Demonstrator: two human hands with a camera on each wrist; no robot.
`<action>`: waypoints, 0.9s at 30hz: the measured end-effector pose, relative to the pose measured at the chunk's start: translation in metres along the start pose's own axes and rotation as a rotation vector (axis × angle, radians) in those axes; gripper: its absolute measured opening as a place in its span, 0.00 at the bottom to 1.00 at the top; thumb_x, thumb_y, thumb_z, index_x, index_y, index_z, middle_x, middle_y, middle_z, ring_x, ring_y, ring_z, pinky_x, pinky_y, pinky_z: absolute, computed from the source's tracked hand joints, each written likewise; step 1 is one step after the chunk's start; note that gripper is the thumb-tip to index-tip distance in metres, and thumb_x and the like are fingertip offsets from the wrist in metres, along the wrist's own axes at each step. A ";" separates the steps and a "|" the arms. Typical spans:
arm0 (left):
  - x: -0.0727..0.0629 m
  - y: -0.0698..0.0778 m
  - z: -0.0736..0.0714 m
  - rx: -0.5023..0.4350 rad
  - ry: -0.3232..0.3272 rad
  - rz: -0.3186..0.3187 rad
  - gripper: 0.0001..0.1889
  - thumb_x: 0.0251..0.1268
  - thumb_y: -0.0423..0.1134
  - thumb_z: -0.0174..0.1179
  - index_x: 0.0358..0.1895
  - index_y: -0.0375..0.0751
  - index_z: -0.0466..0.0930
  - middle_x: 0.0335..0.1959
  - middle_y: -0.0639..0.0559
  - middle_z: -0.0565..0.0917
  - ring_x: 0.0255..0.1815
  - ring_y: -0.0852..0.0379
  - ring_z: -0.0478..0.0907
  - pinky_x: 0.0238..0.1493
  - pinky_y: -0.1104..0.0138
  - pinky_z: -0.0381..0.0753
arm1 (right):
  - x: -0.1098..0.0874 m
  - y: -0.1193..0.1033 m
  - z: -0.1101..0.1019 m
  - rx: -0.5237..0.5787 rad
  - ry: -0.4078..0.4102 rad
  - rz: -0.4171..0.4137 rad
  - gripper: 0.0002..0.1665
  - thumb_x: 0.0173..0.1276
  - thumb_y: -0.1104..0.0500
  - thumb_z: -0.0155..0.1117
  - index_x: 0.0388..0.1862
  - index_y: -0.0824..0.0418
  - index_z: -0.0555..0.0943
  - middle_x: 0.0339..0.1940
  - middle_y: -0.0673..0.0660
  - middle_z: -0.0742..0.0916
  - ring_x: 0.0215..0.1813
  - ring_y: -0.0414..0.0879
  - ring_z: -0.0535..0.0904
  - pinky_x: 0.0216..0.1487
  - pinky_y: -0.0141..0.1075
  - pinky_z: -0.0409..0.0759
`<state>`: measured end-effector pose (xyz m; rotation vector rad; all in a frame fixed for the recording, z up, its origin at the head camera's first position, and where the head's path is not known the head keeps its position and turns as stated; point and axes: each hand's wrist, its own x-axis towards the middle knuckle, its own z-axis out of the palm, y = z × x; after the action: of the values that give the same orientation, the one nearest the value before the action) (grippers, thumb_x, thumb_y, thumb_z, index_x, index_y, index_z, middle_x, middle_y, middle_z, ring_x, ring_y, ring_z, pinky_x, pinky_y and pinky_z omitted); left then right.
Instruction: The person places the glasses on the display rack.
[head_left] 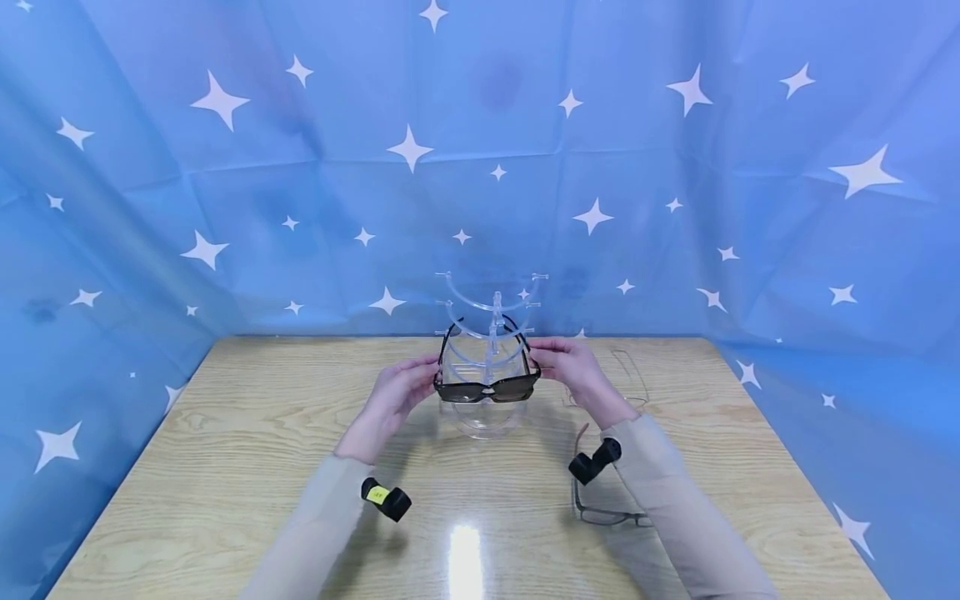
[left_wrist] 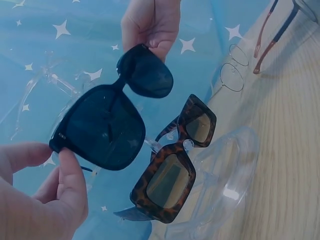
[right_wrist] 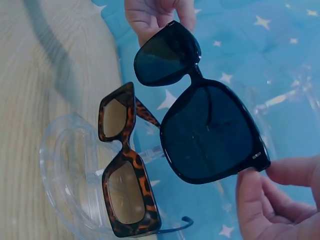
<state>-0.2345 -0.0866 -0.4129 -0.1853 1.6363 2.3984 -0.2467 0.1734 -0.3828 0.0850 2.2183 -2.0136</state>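
Black sunglasses (left_wrist: 107, 127) with dark lenses are held level by both hands in front of a clear plastic glasses stand (head_left: 495, 315). My left hand (head_left: 399, 393) pinches one outer corner of the frame between thumb and fingers. At the opposite corner, my right hand (head_left: 576, 368) pinches the frame the same way. The temples point back toward the stand's curved arms. Below them, tortoiseshell sunglasses (right_wrist: 127, 197) with brown lenses sit on the stand, just above its clear oval base (left_wrist: 245, 155). Whether the black pair touches an arm of the stand, I cannot tell.
Thin wire-framed glasses (head_left: 637, 398) lie on the wooden table (head_left: 247, 442) at the right, behind my right forearm. Dark-rimmed glasses (head_left: 602, 517) lie nearer, partly covered by that forearm. A blue star-patterned curtain (head_left: 487, 192) hangs behind the table.
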 end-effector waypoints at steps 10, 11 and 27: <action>0.011 0.002 0.008 -0.117 0.074 0.044 0.22 0.60 0.22 0.54 0.58 0.20 0.67 0.28 0.53 0.82 0.28 0.62 0.77 0.36 0.75 0.79 | 0.018 -0.002 0.002 0.031 0.078 0.038 0.18 0.66 0.68 0.58 0.54 0.75 0.74 0.34 0.54 0.83 0.35 0.41 0.80 0.33 0.26 0.79; 0.013 0.001 0.009 -0.122 0.077 0.050 0.22 0.60 0.22 0.53 0.58 0.19 0.66 0.27 0.53 0.82 0.27 0.62 0.78 0.35 0.75 0.79 | 0.019 -0.002 0.002 0.032 0.084 0.042 0.18 0.66 0.67 0.58 0.53 0.75 0.74 0.34 0.53 0.83 0.35 0.41 0.80 0.33 0.26 0.79; 0.030 -0.006 0.017 -0.149 0.172 0.057 0.16 0.59 0.22 0.55 0.51 0.24 0.74 0.25 0.53 0.83 0.27 0.63 0.79 0.30 0.77 0.78 | 0.034 0.010 0.000 0.085 0.138 0.058 0.14 0.64 0.69 0.60 0.48 0.74 0.76 0.28 0.51 0.83 0.32 0.40 0.80 0.30 0.26 0.79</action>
<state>-0.2614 -0.0654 -0.4194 -0.3854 1.5508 2.6139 -0.2789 0.1722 -0.3973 0.3027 2.1805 -2.1302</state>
